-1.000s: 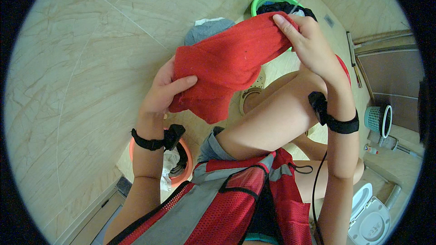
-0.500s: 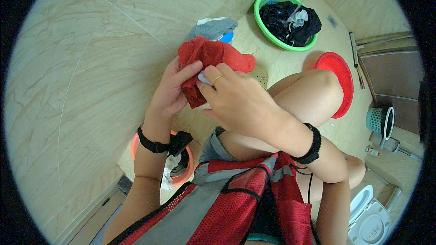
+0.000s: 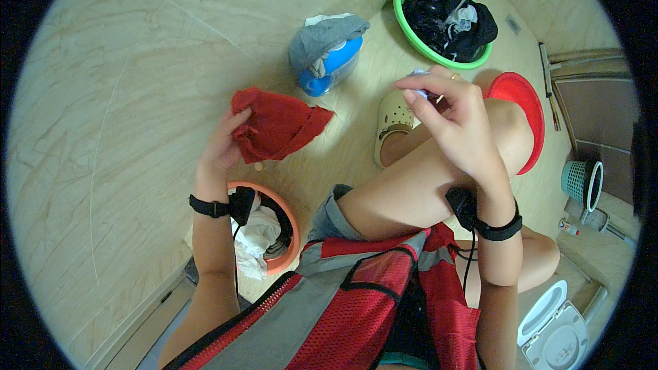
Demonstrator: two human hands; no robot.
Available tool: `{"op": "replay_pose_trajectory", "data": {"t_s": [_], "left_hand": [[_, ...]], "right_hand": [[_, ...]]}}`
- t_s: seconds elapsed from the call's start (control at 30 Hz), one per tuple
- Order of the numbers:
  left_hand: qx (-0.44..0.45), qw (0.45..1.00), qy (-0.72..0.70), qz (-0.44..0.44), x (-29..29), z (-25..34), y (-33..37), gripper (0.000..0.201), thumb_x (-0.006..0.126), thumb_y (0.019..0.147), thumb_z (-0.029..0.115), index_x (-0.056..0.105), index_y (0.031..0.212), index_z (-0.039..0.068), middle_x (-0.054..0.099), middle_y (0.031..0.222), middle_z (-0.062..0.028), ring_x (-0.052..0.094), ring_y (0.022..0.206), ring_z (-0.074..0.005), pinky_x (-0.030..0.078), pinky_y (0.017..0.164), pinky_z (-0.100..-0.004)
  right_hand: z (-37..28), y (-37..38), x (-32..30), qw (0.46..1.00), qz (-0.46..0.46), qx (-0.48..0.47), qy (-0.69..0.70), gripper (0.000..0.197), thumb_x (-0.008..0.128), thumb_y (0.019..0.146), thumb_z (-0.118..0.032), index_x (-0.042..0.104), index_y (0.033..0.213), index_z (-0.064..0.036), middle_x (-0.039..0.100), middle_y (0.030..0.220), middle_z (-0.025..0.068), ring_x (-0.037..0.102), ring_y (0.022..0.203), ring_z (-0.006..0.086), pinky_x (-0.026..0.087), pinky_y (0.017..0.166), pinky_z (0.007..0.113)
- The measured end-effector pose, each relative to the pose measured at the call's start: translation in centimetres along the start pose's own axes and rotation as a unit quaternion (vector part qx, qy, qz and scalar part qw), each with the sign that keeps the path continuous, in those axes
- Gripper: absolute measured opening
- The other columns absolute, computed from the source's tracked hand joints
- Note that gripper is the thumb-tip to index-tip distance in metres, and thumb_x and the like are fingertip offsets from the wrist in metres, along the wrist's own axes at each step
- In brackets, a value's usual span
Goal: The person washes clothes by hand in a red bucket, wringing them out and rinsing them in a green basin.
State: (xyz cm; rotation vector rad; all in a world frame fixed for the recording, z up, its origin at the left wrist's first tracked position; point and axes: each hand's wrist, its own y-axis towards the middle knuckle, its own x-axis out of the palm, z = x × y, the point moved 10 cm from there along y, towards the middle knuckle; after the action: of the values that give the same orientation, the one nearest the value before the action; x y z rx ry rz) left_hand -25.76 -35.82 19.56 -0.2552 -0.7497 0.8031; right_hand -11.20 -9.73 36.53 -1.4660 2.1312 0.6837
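At the wall side, my left hand [image 3: 229,138] is closed on the edge of a red cloth [image 3: 281,127], which hangs spread out beside it. My right hand [image 3: 459,120] is raised over my right knee, its fingers pinched on a small bluish-white piece [image 3: 420,83], mostly hidden, whose kind I cannot make out. Between the hands and farther off stands a blue plastic container [image 3: 336,65] with a grey cloth [image 3: 322,41] draped on it. Below my left hand is an orange basin [image 3: 293,233] holding white cloth [image 3: 259,236] and dark clothes.
A green basin [image 3: 404,24] of dark wet-looking clothes [image 3: 439,24] lies at the far right. The red basin [image 3: 524,96] is beyond my knee. On the right are a teal basket [image 3: 576,179], a small bottle [image 3: 568,227] and a toilet [image 3: 558,336]. My foot wears a beige clog [image 3: 394,116].
My hands have parted. The right one moved away to the right with the small pale piece, while the left one lowered slightly with the red cloth. The blue container has come into fuller view.
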Motion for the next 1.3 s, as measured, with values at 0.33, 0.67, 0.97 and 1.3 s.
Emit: {"op": "replay_pose_trajectory", "data": {"t_s": [0.33, 0.67, 0.97, 1.3], "left_hand": [[-0.065, 0.948, -0.234, 0.204, -11.5, -10.5, 2.8, 0.041, 0.04, 0.095, 0.024, 0.036, 0.132, 0.006, 0.039, 0.137, -0.012, 0.04, 0.124, -0.0284, 0.032, 0.104, -0.0471], [-0.015, 0.956, -0.222, 0.19, -18.5, -14.3, 5.4, 0.038, 0.033, 0.096, 0.024, 0.04, 0.128, 0.005, 0.045, 0.132, -0.0131, 0.046, 0.118, -0.0308, 0.038, 0.099, -0.0483], [-0.063, 0.947, -0.168, 0.265, -16.4, -17.6, 6.6, 0.042, 0.031, 0.096, 0.028, 0.039, 0.129, 0.004, 0.048, 0.128, -0.0143, 0.049, 0.114, -0.031, 0.044, 0.091, -0.0466], [-0.126, 0.884, 0.167, 0.418, -19.6, -16.6, 2.4, 0.045, 0.041, 0.094, 0.027, 0.036, 0.133, 0.005, 0.039, 0.135, -0.0158, 0.038, 0.122, -0.0329, 0.038, 0.094, -0.0494]], "right_hand": [[0.5, 0.3, 0.7, 0.995, -0.029, 0.067, 0.067, 0.018, 0.057, 0.085, -0.011, 0.065, 0.094, 0.0027, 0.056, 0.074, 0.0057, 0.049, 0.069, 0.012, 0.038, 0.06, 0.025], [0.3, 0.6, 0.9, 0.996, -0.057, 0.065, -0.006, 0.018, 0.057, 0.085, -0.011, 0.064, 0.094, 0.003, 0.057, 0.074, 0.0059, 0.05, 0.067, 0.012, 0.039, 0.059, 0.025], [4.0, -0.5, 0.3, 0.998, -0.012, 0.045, -0.044, 0.017, 0.057, 0.085, -0.01, 0.064, 0.094, 0.0027, 0.058, 0.077, 0.0055, 0.05, 0.067, 0.0102, 0.039, 0.058, 0.024], [3.4, -0.4, 0.5, 0.995, -0.046, 0.089, 0.018, 0.017, 0.057, 0.082, -0.011, 0.064, 0.088, 0.0027, 0.059, 0.075, 0.011, 0.055, 0.063, 0.0167, 0.044, 0.058, 0.028]]}}
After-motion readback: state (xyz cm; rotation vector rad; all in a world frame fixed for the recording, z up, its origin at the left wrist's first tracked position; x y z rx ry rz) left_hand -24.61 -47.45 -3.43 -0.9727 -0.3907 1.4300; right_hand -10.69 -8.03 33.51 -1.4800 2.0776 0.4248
